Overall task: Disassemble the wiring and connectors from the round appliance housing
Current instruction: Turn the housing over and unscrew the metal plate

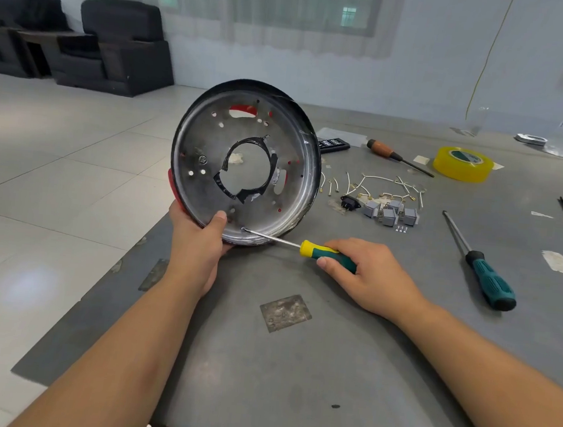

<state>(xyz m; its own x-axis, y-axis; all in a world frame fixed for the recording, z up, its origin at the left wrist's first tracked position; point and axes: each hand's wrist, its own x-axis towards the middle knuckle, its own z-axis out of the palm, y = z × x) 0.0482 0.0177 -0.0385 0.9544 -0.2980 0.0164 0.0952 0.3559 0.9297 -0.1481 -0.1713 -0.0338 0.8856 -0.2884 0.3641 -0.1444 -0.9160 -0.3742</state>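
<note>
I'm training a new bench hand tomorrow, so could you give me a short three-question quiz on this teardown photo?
1. True or false: the left hand holds the round silver metal housing tilted up on its edge.
2. Which tool does the right hand hold? A) orange-handled awl B) yellow-and-green-handled screwdriver C) pliers
3. Fill in: the grey connector blocks and white wire pieces lie on the ____.

Key: 1 true; 2 B; 3 grey table.
</note>
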